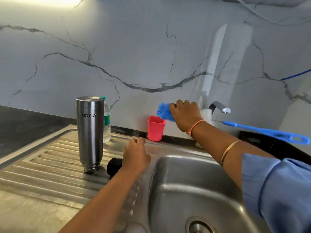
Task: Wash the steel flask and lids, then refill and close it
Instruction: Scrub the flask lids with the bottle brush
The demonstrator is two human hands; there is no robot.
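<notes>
Partly hidden — lid (114,166) behind left hand (136,155)

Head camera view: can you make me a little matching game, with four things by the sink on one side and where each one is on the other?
1. steel flask
2. pink cup
3. blue brush
4. black lid

A. gripped by the right hand
B. upside down on the draining board
C. beside the left hand
D. upright against the wall

Pairs: 1-B, 2-D, 3-A, 4-C.
</notes>
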